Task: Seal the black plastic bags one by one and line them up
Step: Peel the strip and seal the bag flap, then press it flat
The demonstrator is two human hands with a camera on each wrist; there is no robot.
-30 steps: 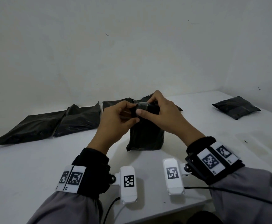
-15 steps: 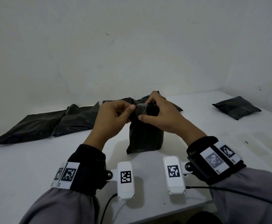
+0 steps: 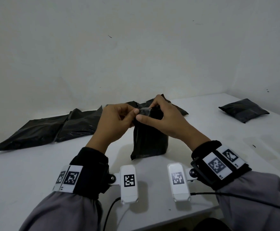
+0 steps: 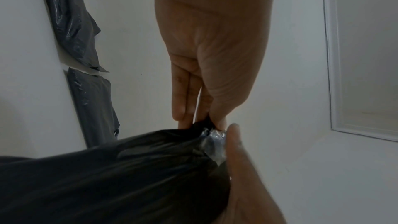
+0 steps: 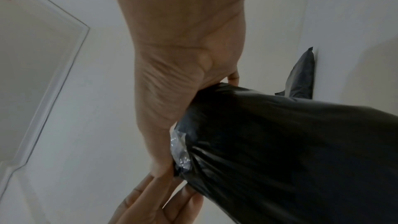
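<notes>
While the black plastic bag is standing upright on the white table near the front edge, both hands are working its gathered top. Left hand is pinching the bag's neck from the left, grip clenched on the plastic between thumb and fingertips. Right hand is coming in from the right, thumb and index finger pinching a crinkled clear strip that is sitting against the bag's top; its grip is grasping that strip and the bag mouth together. The two hands are touching at the neck. Behind them, flat black bags are lying side by side along the far left of the table by the wall, with more flat bags partly hidden behind the hands. One filled, closed bag is lying alone, well apart, at the far right of the table. Wrist cameras with printed tags are hanging over the near table edge.
</notes>
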